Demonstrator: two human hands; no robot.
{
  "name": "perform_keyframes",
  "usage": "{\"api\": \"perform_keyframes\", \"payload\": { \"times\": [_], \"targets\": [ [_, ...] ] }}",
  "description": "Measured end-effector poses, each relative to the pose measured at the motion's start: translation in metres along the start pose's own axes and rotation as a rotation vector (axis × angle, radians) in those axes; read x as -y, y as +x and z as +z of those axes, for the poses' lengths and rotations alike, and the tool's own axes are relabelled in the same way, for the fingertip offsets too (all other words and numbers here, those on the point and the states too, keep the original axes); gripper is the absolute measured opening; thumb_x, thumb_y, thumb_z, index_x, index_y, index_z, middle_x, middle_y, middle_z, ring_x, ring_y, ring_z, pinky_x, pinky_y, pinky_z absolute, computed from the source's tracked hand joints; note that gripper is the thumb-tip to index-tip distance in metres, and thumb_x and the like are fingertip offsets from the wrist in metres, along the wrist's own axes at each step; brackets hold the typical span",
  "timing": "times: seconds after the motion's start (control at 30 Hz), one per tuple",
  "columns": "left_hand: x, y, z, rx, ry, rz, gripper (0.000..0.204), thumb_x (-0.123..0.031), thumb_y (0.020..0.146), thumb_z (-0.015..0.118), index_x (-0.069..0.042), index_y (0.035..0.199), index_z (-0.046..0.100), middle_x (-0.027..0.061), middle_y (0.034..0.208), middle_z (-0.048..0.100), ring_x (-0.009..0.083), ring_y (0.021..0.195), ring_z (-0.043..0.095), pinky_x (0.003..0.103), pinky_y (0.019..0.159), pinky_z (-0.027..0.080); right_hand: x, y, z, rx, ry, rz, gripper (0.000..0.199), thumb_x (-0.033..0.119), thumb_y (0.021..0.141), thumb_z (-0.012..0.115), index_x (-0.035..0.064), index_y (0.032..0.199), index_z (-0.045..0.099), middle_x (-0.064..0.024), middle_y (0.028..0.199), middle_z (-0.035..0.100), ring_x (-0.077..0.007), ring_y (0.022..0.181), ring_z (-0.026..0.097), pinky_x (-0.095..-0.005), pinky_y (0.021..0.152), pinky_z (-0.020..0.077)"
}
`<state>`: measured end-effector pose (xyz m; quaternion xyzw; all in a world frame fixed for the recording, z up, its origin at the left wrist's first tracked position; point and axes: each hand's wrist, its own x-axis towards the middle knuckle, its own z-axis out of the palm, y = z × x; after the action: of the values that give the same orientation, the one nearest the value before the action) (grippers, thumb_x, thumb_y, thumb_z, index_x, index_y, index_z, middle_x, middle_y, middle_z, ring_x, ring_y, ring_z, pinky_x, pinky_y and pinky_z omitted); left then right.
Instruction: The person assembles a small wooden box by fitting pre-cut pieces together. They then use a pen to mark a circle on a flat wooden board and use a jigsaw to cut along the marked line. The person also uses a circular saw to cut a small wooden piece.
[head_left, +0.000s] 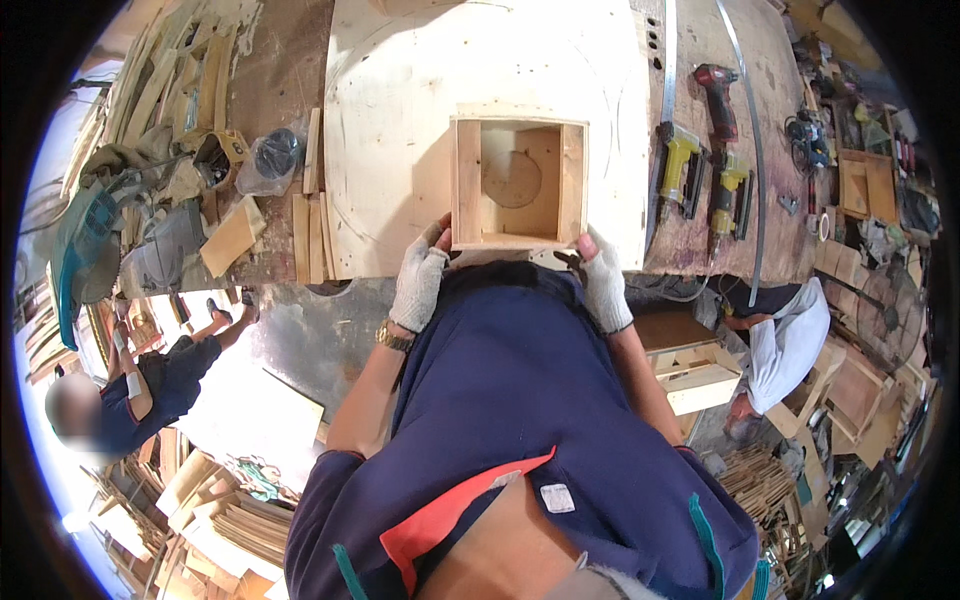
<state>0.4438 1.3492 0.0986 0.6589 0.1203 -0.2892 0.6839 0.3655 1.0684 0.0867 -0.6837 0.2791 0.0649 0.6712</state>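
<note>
A small open-topped wooden box [571, 180] stands on a pale plywood board [390, 150] near the front edge of the workbench. Inside it, a round outline shows on the bottom. My left hand [420, 278], in a whitish glove with bare fingertips, grips the box's near left corner. At the near right corner my right hand [604, 288], gloved the same way, has its thumb against the box's side. The fingers of both hands are partly hidden below the near edge.
Right of the board lie a red and black drill [717, 100], a yellow nail gun [681, 165] and another yellow tool [728, 195]. Wood offcuts [232, 237] and a teal power saw [85, 240] are at left. One person [165, 385] is at left, another [785, 345] at right.
</note>
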Motion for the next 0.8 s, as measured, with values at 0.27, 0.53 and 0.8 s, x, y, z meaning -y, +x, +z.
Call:
{"api": "perform_keyframes", "payload": {
  "times": [0.27,0.53,0.8],
  "targets": [
    [0.002,0.01,0.007,-0.093,-0.033,0.005,0.054,-0.021,0.112,0.05,0.007,0.158,0.046,0.014,0.149,0.062,0.0152,0.136,0.059,0.029,0.113,0.047,0.011,0.001,0.002,0.108,0.042,0.128,0.064,0.045,0.109,0.059,-0.0056,0.148,0.055,-0.0118,0.123,0.071,-0.0179,0.11,0.068,-0.0325,0.099,0.0541],
    [0.011,0.01,-0.003,-0.085,0.052,-0.141,0.031,-0.01,0.109,0.042,0.012,0.128,0.055,0.02,0.153,0.059,0.0174,0.144,0.055,0.03,0.115,0.045,0.025,0.001,0.004,0.108,0.024,0.087,0.055,0.035,0.103,0.066,-0.0053,0.139,0.061,-0.0103,0.108,0.074,-0.0163,0.098,0.069,-0.0307,0.088,0.0544],
    [0.022,0.013,-0.022,0.037,0.159,-0.193,0.035,-0.017,0.112,0.045,0.01,0.132,0.054,0.0198,0.152,0.059,0.0193,0.142,0.057,0.032,0.117,0.045,0.029,0.002,0.002,0.121,0.09,0.156,0.079,0.048,0.094,0.073,-0.0079,0.147,0.054,-0.0138,0.118,0.071,-0.0168,0.101,0.066,-0.0296,0.087,0.0536]
  ]
}}
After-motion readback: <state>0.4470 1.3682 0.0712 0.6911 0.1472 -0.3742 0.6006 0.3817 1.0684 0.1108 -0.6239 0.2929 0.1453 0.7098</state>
